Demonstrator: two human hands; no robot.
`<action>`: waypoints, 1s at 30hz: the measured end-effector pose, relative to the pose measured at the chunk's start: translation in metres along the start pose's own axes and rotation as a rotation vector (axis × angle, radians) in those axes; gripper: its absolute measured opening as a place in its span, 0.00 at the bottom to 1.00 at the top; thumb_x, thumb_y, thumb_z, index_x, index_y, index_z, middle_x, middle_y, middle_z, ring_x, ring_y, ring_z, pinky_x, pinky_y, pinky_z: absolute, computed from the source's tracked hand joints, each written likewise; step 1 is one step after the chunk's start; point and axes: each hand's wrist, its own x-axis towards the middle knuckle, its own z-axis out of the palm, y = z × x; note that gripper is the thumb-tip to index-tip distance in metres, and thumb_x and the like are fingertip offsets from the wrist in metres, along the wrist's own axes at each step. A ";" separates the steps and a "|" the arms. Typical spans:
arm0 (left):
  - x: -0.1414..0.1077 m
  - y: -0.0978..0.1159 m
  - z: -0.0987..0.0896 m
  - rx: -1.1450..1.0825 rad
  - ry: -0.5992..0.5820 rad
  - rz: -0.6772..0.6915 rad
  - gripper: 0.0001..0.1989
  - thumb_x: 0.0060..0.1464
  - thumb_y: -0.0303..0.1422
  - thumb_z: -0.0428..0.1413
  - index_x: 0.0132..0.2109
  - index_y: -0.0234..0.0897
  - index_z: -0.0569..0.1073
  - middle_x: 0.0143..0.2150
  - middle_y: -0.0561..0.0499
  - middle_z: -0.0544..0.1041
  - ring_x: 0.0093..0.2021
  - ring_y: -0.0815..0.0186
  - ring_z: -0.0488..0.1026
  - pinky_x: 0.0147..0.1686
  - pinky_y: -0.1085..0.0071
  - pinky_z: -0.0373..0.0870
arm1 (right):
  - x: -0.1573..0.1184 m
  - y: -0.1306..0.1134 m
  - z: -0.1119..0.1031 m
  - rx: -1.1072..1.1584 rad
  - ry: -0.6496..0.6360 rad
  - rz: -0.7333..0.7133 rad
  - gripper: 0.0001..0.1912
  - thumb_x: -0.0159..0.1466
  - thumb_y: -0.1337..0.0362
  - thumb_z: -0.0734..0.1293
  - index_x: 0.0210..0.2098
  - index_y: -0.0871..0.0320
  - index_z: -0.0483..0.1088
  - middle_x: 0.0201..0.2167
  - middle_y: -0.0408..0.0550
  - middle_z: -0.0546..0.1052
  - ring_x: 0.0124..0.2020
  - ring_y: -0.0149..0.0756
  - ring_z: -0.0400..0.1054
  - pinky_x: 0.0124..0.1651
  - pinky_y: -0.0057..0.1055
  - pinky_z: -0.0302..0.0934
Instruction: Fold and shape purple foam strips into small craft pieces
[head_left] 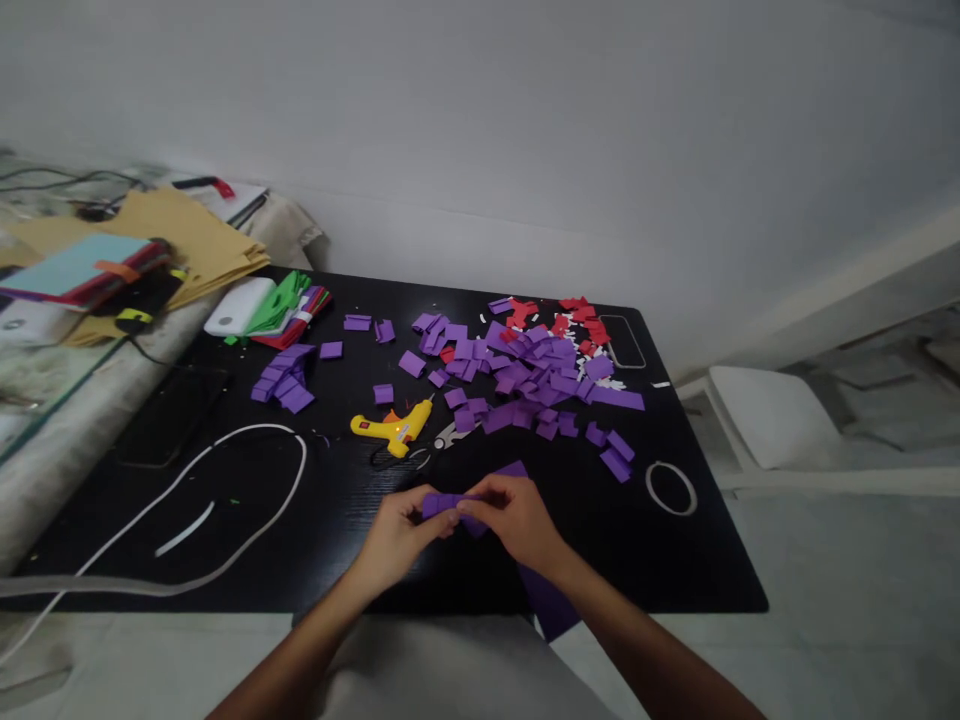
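Between both hands, low over the front of the black table, is a small folded purple piece (442,503), of felt or paper. My left hand (403,530) pinches its left part, and my right hand (517,515) pinches it at the right, fingertips almost meeting. Under my right hand and forearm runs a larger purple sheet (551,605) that hangs past the front edge. Just beyond the hands lie a yellow glue gun (397,428) and a pair of scissors (442,440). Farther back spreads a heap of cut purple pieces (532,365).
Red scraps (585,318) and white bits lie at the back right. A white cable (300,470) loops across the left of the black table (712,560). Green folded material (281,303), a phone (172,415) and brown envelopes (187,240) are at the left. A white stool (772,415) stands right.
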 end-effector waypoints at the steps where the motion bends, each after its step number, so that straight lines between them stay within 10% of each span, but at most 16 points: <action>1: 0.000 -0.002 0.003 0.003 -0.004 0.002 0.11 0.52 0.40 0.68 0.32 0.36 0.81 0.28 0.50 0.82 0.30 0.65 0.76 0.33 0.71 0.70 | -0.002 0.000 -0.003 -0.010 0.005 0.002 0.09 0.59 0.56 0.77 0.31 0.56 0.83 0.29 0.47 0.84 0.32 0.39 0.77 0.39 0.35 0.67; 30: -0.024 -0.019 -0.038 0.076 -0.067 0.162 0.16 0.53 0.45 0.67 0.31 0.35 0.78 0.26 0.51 0.79 0.28 0.67 0.72 0.31 0.72 0.64 | -0.024 0.011 0.052 0.067 0.081 -0.042 0.17 0.54 0.54 0.80 0.38 0.58 0.80 0.34 0.48 0.84 0.37 0.41 0.79 0.45 0.39 0.73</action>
